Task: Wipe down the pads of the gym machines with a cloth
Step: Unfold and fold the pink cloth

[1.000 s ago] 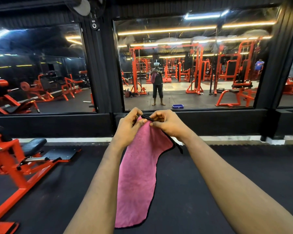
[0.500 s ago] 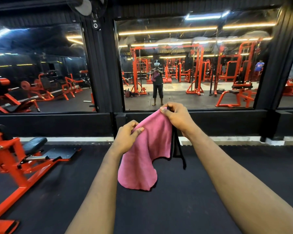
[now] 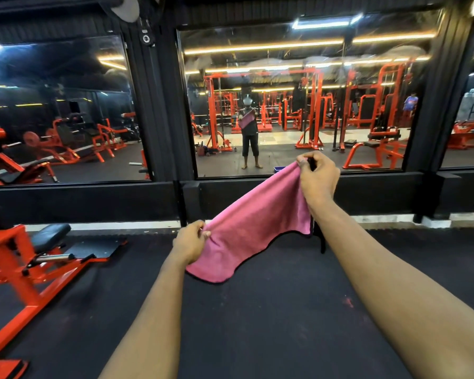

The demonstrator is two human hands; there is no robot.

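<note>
A pink cloth with a black hem (image 3: 253, 224) hangs stretched in the air in front of me. My right hand (image 3: 316, 177) pinches its upper corner, raised high on the right. My left hand (image 3: 190, 242) pinches the lower left edge, well below and to the left. The cloth sags between them, its bottom fold hanging free. A black seat pad (image 3: 49, 235) sits on an orange machine (image 3: 14, 266) at the left, far from both hands.
Black rubber floor (image 3: 271, 310) spreads under my arms. A mirror wall (image 3: 298, 105) faces me, with a black ledge below it. The mirror reflects me holding the cloth and several orange machines. A black footplate (image 3: 93, 247) lies beside the left machine.
My hands have moved apart: the right went up and right, the left down and left. The cloth, hanging bunched before, is now spread out between them.
</note>
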